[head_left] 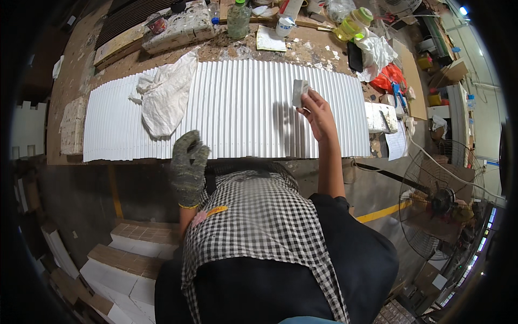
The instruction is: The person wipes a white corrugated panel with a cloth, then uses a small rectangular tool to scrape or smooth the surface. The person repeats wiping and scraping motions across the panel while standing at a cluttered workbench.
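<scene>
A row of narrow white strips (pixel 237 108) lies side by side across the workbench in front of me. My right hand (pixel 319 114), bare, is raised over their right part. Between its thumb and fingers it grips a small grey block (pixel 297 93) that looks like a sanding sponge, and a shadow falls on the strips to its left. My left hand (pixel 189 164) wears a dark grey knitted glove and hovers by the front edge of the strips. Its fingers are loosely bent and apart, with nothing visible in them. Just beyond it, a crumpled white cloth (pixel 166 100) rests on the strips.
Along the bench's (pixel 75 70) back stand a green bottle (pixel 238 20), a white cup (pixel 284 26) and a yellow-green bottle (pixel 353 24). A black phone (pixel 355 57) and a red plastic bag (pixel 389 79) lie at right. A fan (pixel 442 201) stands lower right; stacked white pieces (pixel 121 270) sit lower left.
</scene>
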Demonstrator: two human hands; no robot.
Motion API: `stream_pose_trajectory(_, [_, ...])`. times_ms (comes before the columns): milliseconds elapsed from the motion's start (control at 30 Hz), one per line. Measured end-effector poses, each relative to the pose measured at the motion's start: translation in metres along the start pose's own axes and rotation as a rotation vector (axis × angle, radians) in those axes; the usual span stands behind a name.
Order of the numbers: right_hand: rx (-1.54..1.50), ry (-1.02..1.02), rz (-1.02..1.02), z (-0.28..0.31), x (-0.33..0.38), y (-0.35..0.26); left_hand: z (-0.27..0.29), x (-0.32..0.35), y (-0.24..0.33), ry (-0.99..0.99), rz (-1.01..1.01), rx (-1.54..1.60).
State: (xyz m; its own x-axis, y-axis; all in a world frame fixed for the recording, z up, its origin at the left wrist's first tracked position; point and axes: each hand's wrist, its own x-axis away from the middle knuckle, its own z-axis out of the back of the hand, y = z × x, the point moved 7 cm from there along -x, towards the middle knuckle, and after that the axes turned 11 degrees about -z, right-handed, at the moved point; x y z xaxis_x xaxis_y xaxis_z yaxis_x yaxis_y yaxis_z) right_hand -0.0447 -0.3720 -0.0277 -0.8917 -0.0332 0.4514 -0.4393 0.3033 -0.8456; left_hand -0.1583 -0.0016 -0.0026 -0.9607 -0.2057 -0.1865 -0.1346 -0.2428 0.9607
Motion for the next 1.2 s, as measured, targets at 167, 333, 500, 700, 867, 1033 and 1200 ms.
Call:
stream_pose_trajectory(167, [-0.68,-0.398,-0.245,-0.013,0.01,0.022,0.025,-0.011,0.005,0.043,-0.095,-0.253])
stream_pose_trajectory(333, [-0.475,-0.315,-0.199,-0.015,0.019,0.038,0.012,-0.071,0.043,-0.082,-0.553,-0.663])
stream_pose_trajectory(500, [0.241,0.161,0.081,-0.02,0.024,-0.003,0.006,-0.147,0.009,-0.199,-0.607,-1.115])
stream_pose_trajectory(700, [1.179,0.11,0.212,-0.074,0.005,-0.011,0.001,-0.192,-0.052,-0.555,-0.433,-1.156])
stream_pose_trajectory(867, [1.374,0.139,0.497,-0.097,0.018,0.014,0.022,-0.212,-0.072,-0.485,-0.634,-0.96])
stream_pose_trajectory(1033, [1.364,0.091,0.172,-0.089,0.136,0.049,0.022,-0.204,-0.065,-0.427,-0.652,-1.037])
stream_pose_trajectory(1200, [1.226,0.163,0.02,-0.091,0.176,0.059,0.019,-0.203,-0.059,-0.436,-0.656,-1.046])
